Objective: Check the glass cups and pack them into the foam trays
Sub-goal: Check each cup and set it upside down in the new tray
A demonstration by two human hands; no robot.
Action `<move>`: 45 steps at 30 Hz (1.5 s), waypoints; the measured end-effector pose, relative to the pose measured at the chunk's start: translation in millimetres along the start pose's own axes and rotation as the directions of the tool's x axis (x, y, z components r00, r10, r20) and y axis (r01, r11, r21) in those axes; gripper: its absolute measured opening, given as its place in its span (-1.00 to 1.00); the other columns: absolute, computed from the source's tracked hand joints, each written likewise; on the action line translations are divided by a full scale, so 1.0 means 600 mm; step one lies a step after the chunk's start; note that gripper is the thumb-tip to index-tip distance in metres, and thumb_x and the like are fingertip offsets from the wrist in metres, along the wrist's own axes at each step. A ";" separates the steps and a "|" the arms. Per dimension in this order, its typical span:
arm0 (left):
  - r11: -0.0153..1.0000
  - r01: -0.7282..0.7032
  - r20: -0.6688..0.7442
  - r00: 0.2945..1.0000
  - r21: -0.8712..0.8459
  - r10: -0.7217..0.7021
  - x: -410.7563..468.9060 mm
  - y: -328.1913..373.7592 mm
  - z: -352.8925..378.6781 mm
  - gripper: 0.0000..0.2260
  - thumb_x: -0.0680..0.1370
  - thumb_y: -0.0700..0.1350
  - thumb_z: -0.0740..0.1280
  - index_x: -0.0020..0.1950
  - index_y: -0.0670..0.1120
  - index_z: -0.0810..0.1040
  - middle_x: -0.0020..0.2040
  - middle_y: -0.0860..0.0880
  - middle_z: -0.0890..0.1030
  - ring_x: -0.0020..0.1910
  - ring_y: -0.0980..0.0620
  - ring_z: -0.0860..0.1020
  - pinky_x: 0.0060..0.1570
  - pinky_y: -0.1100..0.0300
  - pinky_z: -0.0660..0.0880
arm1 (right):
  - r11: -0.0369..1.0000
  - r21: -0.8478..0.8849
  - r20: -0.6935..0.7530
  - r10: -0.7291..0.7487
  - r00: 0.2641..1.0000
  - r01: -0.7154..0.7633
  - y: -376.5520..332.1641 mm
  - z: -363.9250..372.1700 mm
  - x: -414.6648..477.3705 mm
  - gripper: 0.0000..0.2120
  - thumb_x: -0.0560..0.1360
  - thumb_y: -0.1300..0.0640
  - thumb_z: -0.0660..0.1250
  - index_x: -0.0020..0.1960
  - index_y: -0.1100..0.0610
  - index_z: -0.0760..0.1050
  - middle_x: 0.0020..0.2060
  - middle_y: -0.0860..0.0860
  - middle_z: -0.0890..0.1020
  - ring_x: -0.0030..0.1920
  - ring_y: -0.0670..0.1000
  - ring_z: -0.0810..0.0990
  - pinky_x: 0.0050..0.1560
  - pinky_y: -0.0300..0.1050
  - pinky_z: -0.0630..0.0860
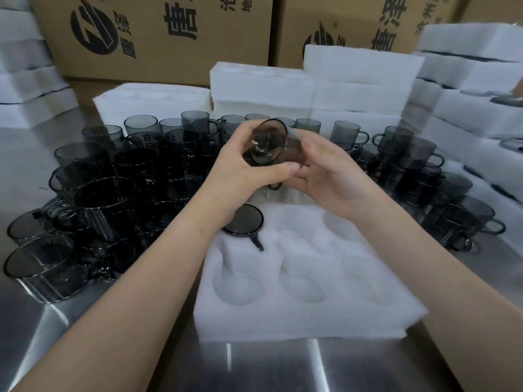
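A smoky grey glass cup (267, 142) is held tilted above the table, its mouth turned toward me. My left hand (240, 176) grips it from below and the left, and my right hand (331, 171) holds its right side. Below the hands lies a white foam tray (305, 312) with several round pockets. One cup (243, 220) sits in the tray's far left pocket, handle pointing toward me. The other visible pockets hold nothing. Many loose grey cups (107, 193) crowd the table on the left, and more cups (418, 165) stand on the right.
Stacks of white foam trays (311, 89) rise behind the cups, with more foam stacks at the right (475, 80) and far left (25, 80). Printed cardboard boxes (158, 35) line the back. The steel table (254, 369) shows at the front.
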State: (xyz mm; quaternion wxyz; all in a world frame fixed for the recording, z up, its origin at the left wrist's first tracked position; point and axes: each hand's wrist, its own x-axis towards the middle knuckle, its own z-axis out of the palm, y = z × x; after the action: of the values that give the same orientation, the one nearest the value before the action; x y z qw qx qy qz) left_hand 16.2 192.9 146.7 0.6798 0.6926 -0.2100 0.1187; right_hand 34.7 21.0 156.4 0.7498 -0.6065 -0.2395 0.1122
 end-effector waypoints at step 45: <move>0.995 0.073 0.088 0.994 -0.071 -0.066 0.004 -0.016 -0.004 -0.46 0.32 -0.50 0.46 0.26 -0.14 0.58 0.04 -0.02 0.67 -0.14 0.14 0.64 -0.26 0.38 0.49 | 0.972 -0.228 -0.193 -0.100 0.976 0.054 0.010 0.000 0.004 -0.65 0.31 0.16 0.49 0.05 0.03 0.49 -0.11 0.01 0.59 -0.41 -0.04 0.47 -0.49 -0.22 0.33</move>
State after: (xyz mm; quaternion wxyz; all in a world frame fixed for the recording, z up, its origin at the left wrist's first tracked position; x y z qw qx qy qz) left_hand 23.2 194.8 139.2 0.6991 0.6783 -0.2188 0.0575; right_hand 37.5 23.2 151.4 0.7019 -0.6847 -0.1962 -0.0071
